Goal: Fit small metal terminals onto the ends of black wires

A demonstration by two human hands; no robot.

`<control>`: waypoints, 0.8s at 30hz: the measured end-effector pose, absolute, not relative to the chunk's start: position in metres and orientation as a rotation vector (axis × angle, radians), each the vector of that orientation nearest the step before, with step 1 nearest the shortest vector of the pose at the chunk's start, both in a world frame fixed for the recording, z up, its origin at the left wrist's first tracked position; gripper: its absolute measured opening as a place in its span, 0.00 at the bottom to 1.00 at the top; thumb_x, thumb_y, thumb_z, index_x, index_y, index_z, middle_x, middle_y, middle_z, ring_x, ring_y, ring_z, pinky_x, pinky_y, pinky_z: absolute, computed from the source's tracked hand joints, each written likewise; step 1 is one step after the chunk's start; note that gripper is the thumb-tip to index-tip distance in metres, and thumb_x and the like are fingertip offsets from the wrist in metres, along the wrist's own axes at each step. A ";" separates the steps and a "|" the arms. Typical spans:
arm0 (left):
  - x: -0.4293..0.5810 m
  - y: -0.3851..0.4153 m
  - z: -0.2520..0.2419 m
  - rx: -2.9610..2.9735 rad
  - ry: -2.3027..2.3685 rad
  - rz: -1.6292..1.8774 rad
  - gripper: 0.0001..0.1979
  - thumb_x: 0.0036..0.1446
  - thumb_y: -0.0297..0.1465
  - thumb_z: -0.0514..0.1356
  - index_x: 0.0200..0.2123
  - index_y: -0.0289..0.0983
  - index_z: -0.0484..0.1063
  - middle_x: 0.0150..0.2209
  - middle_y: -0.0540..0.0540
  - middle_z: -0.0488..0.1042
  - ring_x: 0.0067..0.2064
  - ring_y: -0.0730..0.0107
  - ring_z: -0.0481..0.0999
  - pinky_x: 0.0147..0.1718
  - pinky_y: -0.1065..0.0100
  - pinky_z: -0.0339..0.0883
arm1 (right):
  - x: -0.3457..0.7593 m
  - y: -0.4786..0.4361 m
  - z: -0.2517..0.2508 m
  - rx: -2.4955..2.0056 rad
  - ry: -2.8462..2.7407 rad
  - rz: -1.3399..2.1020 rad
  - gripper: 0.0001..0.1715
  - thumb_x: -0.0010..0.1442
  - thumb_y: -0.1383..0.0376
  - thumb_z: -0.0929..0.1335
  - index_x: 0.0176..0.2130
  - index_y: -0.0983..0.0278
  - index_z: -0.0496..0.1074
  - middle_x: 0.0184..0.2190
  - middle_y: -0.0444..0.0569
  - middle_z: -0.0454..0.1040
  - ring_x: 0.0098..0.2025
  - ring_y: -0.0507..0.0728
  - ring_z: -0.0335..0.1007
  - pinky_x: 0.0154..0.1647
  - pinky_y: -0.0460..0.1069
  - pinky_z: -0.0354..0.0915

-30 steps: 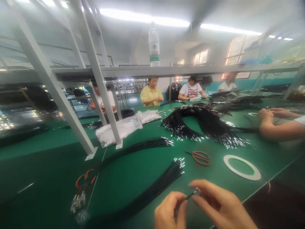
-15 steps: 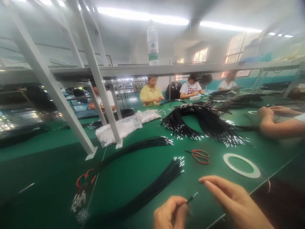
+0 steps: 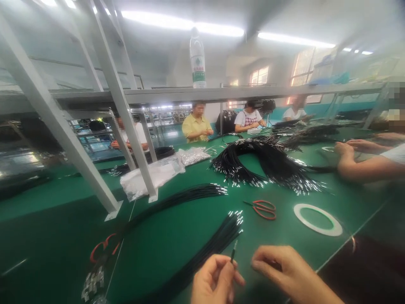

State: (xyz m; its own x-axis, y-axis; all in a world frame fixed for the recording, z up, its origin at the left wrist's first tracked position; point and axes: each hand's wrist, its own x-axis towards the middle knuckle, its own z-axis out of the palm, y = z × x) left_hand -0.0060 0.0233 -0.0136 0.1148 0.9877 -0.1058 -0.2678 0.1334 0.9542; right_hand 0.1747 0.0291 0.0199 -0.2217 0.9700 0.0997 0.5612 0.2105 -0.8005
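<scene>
My left hand [image 3: 215,278], at the bottom centre, pinches a short visible length of black cable [image 3: 233,253] whose thin pale tip points upward. To its right is my right hand [image 3: 284,268], thumb and fingertips drawn together, apart from the cable; whatever they may hold is too small to see. Just behind my left hand lies a bundle of black cables [image 3: 210,251] with silvery ends. A second cable bundle [image 3: 183,196] stretches farther back on the green table [image 3: 158,236]. Red-handled scissors [image 3: 264,210] and a white tape roll [image 3: 318,219] rest beyond my right hand.
A large heap of black cables [image 3: 268,162] lies farther back. Metal shelf posts [image 3: 133,126] and plastic bags [image 3: 152,175] stand left. More red-handled scissors [image 3: 104,249] lie near small metal parts [image 3: 94,280]. A co-worker's arm [image 3: 357,162] reaches in from the right; others sit opposite.
The cable tip in my left hand has swung more upright, and that hand has shifted left. My right hand has moved left and slightly down, its fingers more curled. The view has turned slightly.
</scene>
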 end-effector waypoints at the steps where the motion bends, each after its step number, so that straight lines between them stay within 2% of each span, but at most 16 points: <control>1: -0.008 0.027 -0.012 0.938 0.967 1.197 0.26 0.41 0.52 0.70 0.28 0.33 0.74 0.20 0.47 0.76 0.16 0.84 0.56 0.18 0.75 0.45 | 0.182 0.035 0.019 -1.490 -1.926 0.731 0.20 0.62 0.60 0.64 0.24 0.63 0.77 0.19 0.43 0.74 0.24 0.54 0.69 0.25 0.45 0.62; 5: -0.011 0.036 -0.014 0.796 0.834 1.196 0.25 0.39 0.48 0.73 0.30 0.34 0.73 0.19 0.48 0.76 0.14 0.87 0.55 0.18 0.76 0.43 | 0.218 0.072 0.018 -1.849 -1.947 0.256 0.24 0.69 0.59 0.54 0.42 0.61 0.75 0.21 0.44 0.75 0.25 0.56 0.72 0.29 0.48 0.65; 9: -0.013 0.035 -0.018 0.630 0.731 1.128 0.23 0.37 0.43 0.75 0.27 0.33 0.72 0.18 0.50 0.75 0.14 0.88 0.54 0.17 0.76 0.43 | 0.245 0.114 0.014 -2.069 -1.960 0.110 0.17 0.67 0.65 0.59 0.37 0.64 0.75 0.32 0.54 0.79 0.34 0.61 0.74 0.34 0.53 0.64; 12: -0.015 0.033 -0.017 0.559 0.716 1.113 0.21 0.38 0.41 0.75 0.27 0.33 0.73 0.19 0.50 0.76 0.14 0.88 0.54 0.17 0.76 0.44 | 0.252 0.139 0.007 -2.136 -2.078 0.109 0.09 0.66 0.64 0.65 0.41 0.65 0.73 0.39 0.50 0.76 0.38 0.57 0.74 0.39 0.54 0.68; 14: -0.015 0.033 -0.016 0.540 0.708 1.107 0.22 0.38 0.42 0.75 0.27 0.33 0.72 0.19 0.50 0.76 0.14 0.88 0.54 0.17 0.76 0.44 | 0.254 0.153 0.000 -2.145 -2.168 0.171 0.09 0.65 0.61 0.67 0.41 0.65 0.73 0.41 0.48 0.76 0.39 0.56 0.74 0.42 0.55 0.70; 20: -0.013 0.034 -0.017 0.533 0.710 1.145 0.23 0.37 0.43 0.75 0.26 0.33 0.70 0.17 0.51 0.74 0.13 0.88 0.54 0.17 0.76 0.44 | 0.265 0.174 -0.011 -2.099 -2.200 0.362 0.10 0.65 0.60 0.68 0.39 0.65 0.74 0.37 0.45 0.77 0.35 0.53 0.74 0.38 0.52 0.71; 24: -0.012 0.034 -0.018 0.553 0.743 1.165 0.24 0.37 0.44 0.75 0.27 0.34 0.69 0.17 0.52 0.74 0.14 0.87 0.54 0.17 0.76 0.44 | 0.265 0.159 -0.002 -1.958 -2.049 0.464 0.06 0.61 0.68 0.67 0.31 0.65 0.73 0.28 0.46 0.76 0.30 0.54 0.71 0.31 0.49 0.65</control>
